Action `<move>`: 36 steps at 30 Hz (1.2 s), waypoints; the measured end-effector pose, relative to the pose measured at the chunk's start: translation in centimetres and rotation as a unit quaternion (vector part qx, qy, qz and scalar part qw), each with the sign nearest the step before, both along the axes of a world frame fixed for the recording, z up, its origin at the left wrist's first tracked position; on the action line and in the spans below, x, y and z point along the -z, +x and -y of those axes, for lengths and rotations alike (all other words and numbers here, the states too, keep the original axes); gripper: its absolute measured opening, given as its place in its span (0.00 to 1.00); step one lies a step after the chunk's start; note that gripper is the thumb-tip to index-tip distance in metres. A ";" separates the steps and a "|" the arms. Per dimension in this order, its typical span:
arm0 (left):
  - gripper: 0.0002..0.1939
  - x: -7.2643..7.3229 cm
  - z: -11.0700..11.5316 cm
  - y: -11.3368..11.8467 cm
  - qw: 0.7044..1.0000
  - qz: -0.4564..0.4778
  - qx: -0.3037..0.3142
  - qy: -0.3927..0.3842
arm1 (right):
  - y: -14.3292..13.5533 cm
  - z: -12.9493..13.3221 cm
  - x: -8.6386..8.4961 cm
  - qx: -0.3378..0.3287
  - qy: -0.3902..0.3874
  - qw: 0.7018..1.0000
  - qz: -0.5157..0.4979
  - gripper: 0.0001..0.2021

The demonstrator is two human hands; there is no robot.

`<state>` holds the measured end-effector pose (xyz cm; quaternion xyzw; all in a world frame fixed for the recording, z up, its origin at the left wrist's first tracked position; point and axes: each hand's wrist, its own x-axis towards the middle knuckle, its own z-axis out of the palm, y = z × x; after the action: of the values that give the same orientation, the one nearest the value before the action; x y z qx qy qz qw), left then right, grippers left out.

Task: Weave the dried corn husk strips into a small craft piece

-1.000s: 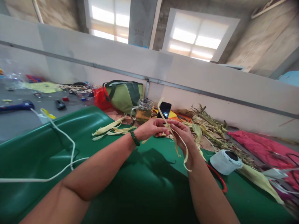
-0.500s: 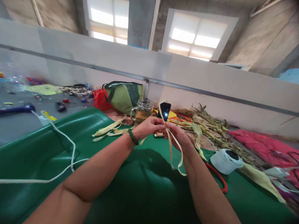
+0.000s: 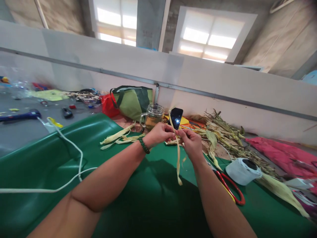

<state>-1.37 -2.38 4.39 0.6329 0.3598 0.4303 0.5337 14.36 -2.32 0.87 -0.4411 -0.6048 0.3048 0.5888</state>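
Observation:
Pale strips of corn husk [image 3: 178, 158] hang between my two hands, one end rising above the fingers and a longer one dangling over the green mat [image 3: 148, 211]. My left hand [image 3: 160, 133] pinches a strip between thumb and fingers, a dark green bead bracelet at its wrist. Close beside it, my right hand [image 3: 192, 142] is also closed in a pinch on the husk, its fingertips nearly touching the left ones. Just behind the hands stands a dark smartphone [image 3: 176, 117]. Red-handled scissors [image 3: 235, 188] lie by my right forearm, partly hidden by it.
A glass mug [image 3: 154, 117] of amber liquid stands behind my left hand, before a green bag [image 3: 135, 102]. Loose husks [image 3: 119, 134] lie left. A spool of white twine [image 3: 242, 171] and a dried stalk pile [image 3: 230, 142] are right. A white cord [image 3: 81, 155] crosses the mat's left side.
My right hand has shifted slightly right and turned, its fingertips now showing. One of the two hanging strip ends has swung out of its earlier place. More of the scissors shows.

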 end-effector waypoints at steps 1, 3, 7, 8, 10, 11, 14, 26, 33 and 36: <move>0.04 0.1 0.0 0.0 1.000 0.009 0.009 -0.018 | 0.1 -0.2 0.1 -0.027 -0.035 0.999 -0.030 0.18; 0.05 0.2 -0.1 -0.1 0.998 0.020 0.031 -0.048 | 0.2 -0.5 0.3 -0.081 -0.094 0.987 -0.106 0.19; 0.11 0.5 -0.1 -0.1 0.997 0.040 0.052 -0.035 | 0.2 -0.8 0.4 -0.132 -0.116 0.969 -0.172 0.21; 0.12 0.7 -0.1 -0.1 0.998 0.044 0.042 -0.026 | 0.1 -0.8 0.4 -0.134 -0.116 0.971 -0.164 0.21; 0.12 0.9 -0.3 0.0 0.998 0.049 0.015 -0.021 | 0.0 -0.8 0.4 -0.126 -0.110 0.975 -0.144 0.22; 0.11 0.9 -0.4 0.0 0.998 0.050 0.005 -0.023 | 0.0 -0.8 0.3 -0.119 -0.102 0.978 -0.135 0.22; 0.08 0.9 -0.6 0.0 0.999 0.040 0.013 -0.024 | 0.1 -0.8 0.3 -0.094 -0.060 0.988 -0.104 0.20; 0.17 0.6 -0.1 -0.1 0.995 0.033 0.059 -0.076 | 0.3 -1.1 0.5 -0.113 -0.080 0.987 -0.080 0.21; 0.13 1.1 -0.3 0.4 0.998 0.028 0.029 -0.054 | 0.1 -1.2 0.9 -0.033 -0.008 0.999 -0.038 0.18; 0.11 0.9 -0.2 0.2 0.998 0.015 0.042 -0.048 | 0.5 -1.4 0.9 -0.060 -0.024 0.997 -0.030 0.19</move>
<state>-1.14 -2.14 3.53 0.6149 0.3452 0.3989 0.5862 14.85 -0.89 -0.06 -0.4084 -0.6048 0.3669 0.5769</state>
